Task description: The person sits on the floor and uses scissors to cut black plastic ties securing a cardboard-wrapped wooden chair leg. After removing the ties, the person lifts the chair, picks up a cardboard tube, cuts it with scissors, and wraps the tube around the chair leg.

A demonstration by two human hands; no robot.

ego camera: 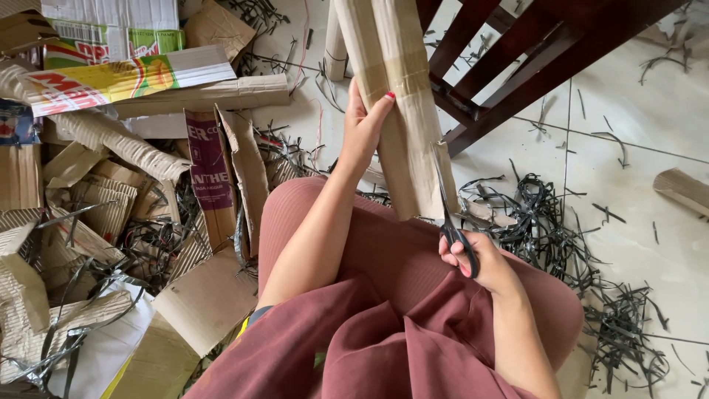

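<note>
A long folded piece of brown cardboard [402, 96] stands tilted over my lap. My left hand [363, 129] grips its left edge about halfway up, thumb on the front. My right hand [476, 258] is closed on the handles of black scissors [447, 203]. The blades point up and bite into the cardboard's lower right edge, where a narrow strip is partly cut away. My knees in reddish-brown cloth lie under both hands.
A heap of torn cardboard and printed box pieces [111, 170] fills the floor at left. Dark plastic strapping scraps [561, 229] litter the white tiles at right. A dark wooden chair frame [517, 59] stands just behind the cardboard. Another cardboard scrap [683, 188] lies far right.
</note>
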